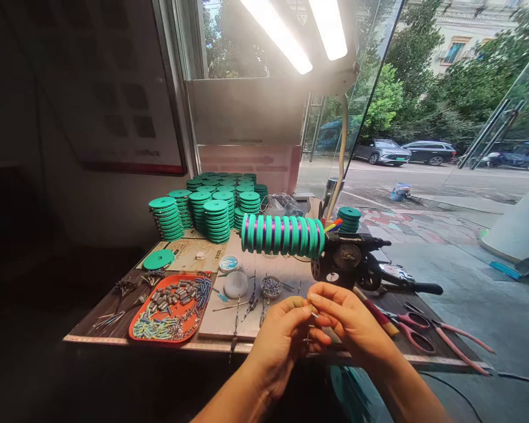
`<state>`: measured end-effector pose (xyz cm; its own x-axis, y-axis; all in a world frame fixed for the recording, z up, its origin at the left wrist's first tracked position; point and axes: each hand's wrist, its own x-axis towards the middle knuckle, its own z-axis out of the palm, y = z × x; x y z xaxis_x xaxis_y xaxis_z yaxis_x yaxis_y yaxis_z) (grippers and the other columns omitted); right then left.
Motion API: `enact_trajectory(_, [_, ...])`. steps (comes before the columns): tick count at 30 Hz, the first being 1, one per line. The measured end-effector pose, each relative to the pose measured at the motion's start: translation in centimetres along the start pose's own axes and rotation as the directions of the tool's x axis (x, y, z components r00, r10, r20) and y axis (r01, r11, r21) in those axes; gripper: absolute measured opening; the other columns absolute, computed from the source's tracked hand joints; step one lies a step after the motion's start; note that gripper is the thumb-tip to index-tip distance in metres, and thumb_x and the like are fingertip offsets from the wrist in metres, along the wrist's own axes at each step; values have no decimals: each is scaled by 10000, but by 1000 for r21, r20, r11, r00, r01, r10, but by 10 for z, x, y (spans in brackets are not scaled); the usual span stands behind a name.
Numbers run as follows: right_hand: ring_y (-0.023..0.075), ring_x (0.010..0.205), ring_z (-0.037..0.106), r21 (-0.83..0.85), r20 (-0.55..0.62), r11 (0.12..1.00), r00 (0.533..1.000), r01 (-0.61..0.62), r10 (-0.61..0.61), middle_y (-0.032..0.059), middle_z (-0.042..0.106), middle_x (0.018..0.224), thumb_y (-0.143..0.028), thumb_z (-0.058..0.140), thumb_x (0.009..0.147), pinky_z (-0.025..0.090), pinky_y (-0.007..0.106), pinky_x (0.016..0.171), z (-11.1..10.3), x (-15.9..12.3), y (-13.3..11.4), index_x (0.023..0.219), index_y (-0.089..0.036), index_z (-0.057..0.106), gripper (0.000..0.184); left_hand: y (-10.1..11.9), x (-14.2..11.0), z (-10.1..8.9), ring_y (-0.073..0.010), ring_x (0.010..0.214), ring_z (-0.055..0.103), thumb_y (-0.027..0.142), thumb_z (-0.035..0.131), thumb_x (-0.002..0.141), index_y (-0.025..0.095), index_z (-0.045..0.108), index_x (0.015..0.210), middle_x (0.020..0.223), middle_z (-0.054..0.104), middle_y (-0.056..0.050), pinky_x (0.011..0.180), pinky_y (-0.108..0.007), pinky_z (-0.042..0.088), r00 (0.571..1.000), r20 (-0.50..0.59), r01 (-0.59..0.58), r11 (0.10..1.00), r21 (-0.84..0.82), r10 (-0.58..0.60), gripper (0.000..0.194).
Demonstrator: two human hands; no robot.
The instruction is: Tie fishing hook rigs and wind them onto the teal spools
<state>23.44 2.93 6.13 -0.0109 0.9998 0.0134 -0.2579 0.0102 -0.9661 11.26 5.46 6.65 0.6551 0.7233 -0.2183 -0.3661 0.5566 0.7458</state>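
Observation:
Both hands meet at the front edge of the table. The fingertips of my left hand (284,329) are closed in a pinch, and a beige wrap circles one finger. Against them press the pinched fingers of my right hand (348,311). A thin pale bit shows between the fingertips, too small to name. Just beyond, a row of green spools (282,234) wound with purple line sits on the shaft of a black winding machine (347,255). Fine lines hang from the spools, several carrying small dark fittings (252,301). A bowl of small silvery beads (271,286) stands close to my left hand.
An orange tray (134,329) of metal weights and small coloured tubes lies at left. Stacked green spools (216,220) stand behind. Scissors (414,332) and pink-handled pliers (461,346) lie at right. A white round pad (235,284) sits mid-table under a bright lamp (330,29).

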Motion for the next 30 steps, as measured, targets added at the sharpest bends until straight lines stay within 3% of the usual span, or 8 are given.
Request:
enact_trajectory(3, [89,516,455,-394,-157,903,956,170,-248,-25,508,637,-359,588,735,384,201,466,-14,3,-33,813,-183,555,196,-2,4,-2,-100,541,583,290,565,720,145,516,747,733,639,-37,572,-222,414,999,-19,-43,997,65,45,157])
enact_trajectory(6, [146,659,520,-746,-248,625,774,230,-582,-1,571,729,-395,500,776,423,256,586,-34,31,-87,924,-220,557,236,-11,8,-6,-144,657,607,342,517,753,153,500,903,807,639,-65,667,-277,430,990,-82,-94,970,225,115,242])
enact_trajectory(9, [200,812,557,-841,46,517,973,159,-225,21,638,785,-424,501,759,428,326,748,-47,78,-125,821,-222,626,246,-25,5,-12,-206,953,560,275,482,766,151,445,1090,1026,600,-124,840,-340,399,964,-77,-183,843,506,256,348])
enact_trajectory(12, [208,731,605,-848,125,520,992,108,-1,20,673,724,-473,452,777,477,333,682,-48,113,-127,683,-235,668,335,-25,-8,-21,-221,1085,482,160,510,718,202,410,1189,1166,542,-99,924,-362,356,854,48,-327,461,825,518,483])
enact_trajectory(15, [208,792,616,-849,153,523,984,83,93,17,686,786,-512,342,819,485,340,721,-47,125,-113,741,-245,683,440,9,-17,-27,-192,1049,499,111,468,746,246,420,1185,1132,559,-58,905,-333,384,570,433,-500,-124,857,698,462])
enact_trajectory(18, [210,890,597,-853,174,513,978,94,111,12,662,949,-524,302,831,473,358,772,-49,126,-105,875,-243,666,463,70,-11,-28,-234,1152,383,147,454,775,203,467,1146,1203,488,-90,972,-415,289,424,581,-344,-470,813,695,376])
enact_trajectory(22, [224,951,566,-870,235,457,970,184,56,30,635,1005,-522,324,814,439,362,828,-50,122,-111,907,-225,649,450,135,17,-34,-234,1148,366,290,409,827,200,470,1152,1224,475,-72,976,-428,242,684,509,-249,-489,836,523,343])
enact_trajectory(30, [224,1081,446,-876,335,305,927,372,-170,78,517,1155,-479,307,825,293,368,953,-13,90,-109,1086,-186,491,433,172,50,-33,-158,809,550,380,244,873,185,585,863,862,622,-8,733,-270,417,864,414,-281,-407,869,287,393])
